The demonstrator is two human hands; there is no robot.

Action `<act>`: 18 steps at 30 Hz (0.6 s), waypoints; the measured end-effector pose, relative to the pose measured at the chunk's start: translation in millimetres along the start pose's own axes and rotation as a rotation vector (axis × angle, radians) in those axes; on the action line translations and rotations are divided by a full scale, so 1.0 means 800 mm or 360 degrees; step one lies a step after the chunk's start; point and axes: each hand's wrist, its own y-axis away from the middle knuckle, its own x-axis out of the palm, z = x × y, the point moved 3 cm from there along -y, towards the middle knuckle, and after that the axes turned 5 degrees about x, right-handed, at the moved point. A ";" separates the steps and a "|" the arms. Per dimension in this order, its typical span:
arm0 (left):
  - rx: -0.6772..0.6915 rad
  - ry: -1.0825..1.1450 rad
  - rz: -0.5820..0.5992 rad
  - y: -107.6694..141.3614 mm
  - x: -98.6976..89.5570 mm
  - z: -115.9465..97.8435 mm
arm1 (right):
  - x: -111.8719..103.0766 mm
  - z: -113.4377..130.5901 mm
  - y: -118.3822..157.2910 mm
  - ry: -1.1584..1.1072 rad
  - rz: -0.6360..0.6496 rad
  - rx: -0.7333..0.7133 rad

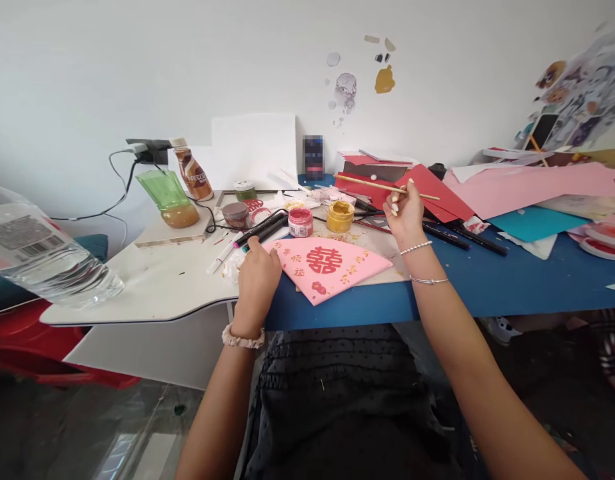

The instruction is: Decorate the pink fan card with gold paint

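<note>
A pink fan-shaped paper (354, 270) lies at the table's front edge, with a red double-happiness character in the middle and red and gold marks around it. At its left corner, my left hand (257, 277) is curled with the thumb on the paper's edge; the other fingertips are partly hidden. My right hand (404, 210) is raised over the table, pinching a thin paintbrush (362, 182) that lies nearly level. Below and left of it stand open jars of yellow paint (340, 217) and red paint (300, 223).
Black markers (267, 230) lie beyond my left hand, more (447, 236) to the right. At left are a large water bottle (52, 247), a green cup (167, 200) and a coffee bottle (192, 170). Red card (432, 193) and pink paper (532, 190) pile up at right.
</note>
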 end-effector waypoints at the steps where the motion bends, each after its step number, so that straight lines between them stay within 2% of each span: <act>1: -0.0022 0.0012 0.0005 -0.002 0.001 -0.001 | 0.000 0.000 0.001 -0.0004 0.0000 0.0001; 8: -0.0145 0.0123 0.0039 -0.019 0.007 0.002 | 0.003 0.000 0.000 -0.0028 0.0007 0.0013; 12: -0.0233 0.0181 0.0063 -0.026 0.012 0.007 | 0.005 0.015 0.006 -0.0065 -0.0100 -0.0206; 15: -0.0280 0.0226 0.0065 -0.027 0.011 0.008 | 0.003 0.029 0.036 -0.0127 -0.0157 -0.0335; 18: -0.0293 0.0272 0.0055 -0.026 0.007 0.008 | -0.008 0.028 0.086 -0.0178 -0.0248 -0.0319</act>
